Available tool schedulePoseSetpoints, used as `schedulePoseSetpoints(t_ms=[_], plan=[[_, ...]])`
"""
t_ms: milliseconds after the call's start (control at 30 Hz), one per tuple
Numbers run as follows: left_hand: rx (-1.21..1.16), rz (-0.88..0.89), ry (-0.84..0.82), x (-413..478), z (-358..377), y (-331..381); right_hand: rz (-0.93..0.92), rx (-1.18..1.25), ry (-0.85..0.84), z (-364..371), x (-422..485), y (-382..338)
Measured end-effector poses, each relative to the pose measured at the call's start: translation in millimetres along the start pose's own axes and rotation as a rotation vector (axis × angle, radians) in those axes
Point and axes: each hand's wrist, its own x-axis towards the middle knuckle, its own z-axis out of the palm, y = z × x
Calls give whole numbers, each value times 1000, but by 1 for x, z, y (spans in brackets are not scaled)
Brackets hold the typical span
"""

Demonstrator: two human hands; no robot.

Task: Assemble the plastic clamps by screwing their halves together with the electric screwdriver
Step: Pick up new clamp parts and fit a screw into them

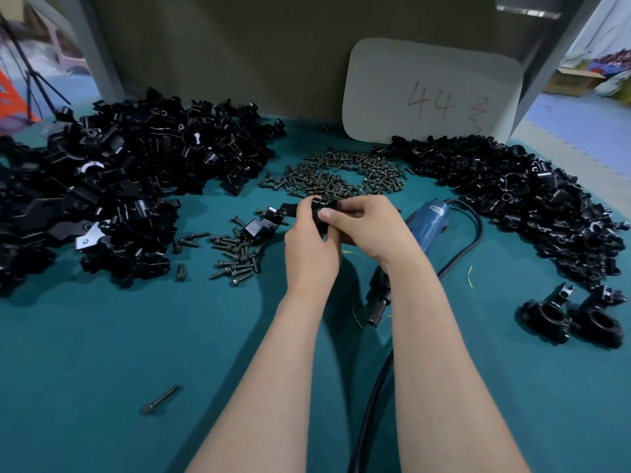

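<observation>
Both hands, left hand (pixel 309 244) and right hand (pixel 367 227), pinch one black clamp piece (pixel 322 202), possibly two halves, above the teal counter (pixel 102 336); the blue electric screwdriver (pixel 426 227) lies just beside the right wrist

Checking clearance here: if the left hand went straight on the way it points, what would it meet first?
Beyond the clamp part it grips, the left hand would probably meet the far heap of screws first; its height is unclear, so it might pass over them.
</observation>
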Motion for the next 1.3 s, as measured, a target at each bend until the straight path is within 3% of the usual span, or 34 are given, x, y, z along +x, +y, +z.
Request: schedulePoseSetpoints(t_ms=[400, 467, 567, 667, 800, 967, 1133, 1300], plan=[[6, 19, 58, 3, 0, -5, -10, 13, 23, 1, -2, -1], [-111, -18, 100, 5, -1, -4, -3, -57, 131, 3, 0, 1], [-489, -175, 111, 10, -4, 1, 21, -286, 283, 6, 5, 9], [-752, -289, 91, 12, -8, 5, 88, -427, 166, 16, 15, 15], [-914, -339, 49, 11, -11, 7, 170, -578, 82, 27, 27, 15], [-902, -327, 31, 10, -11, 8, 262, -586, 157, 31, 33, 15], [-801, -276, 43, 10, -8, 4, 253, -535, 286, 30, 32, 18], [-666, -219, 75, 12, -4, -1, 214, -507, 283, 26, 27, 18]])
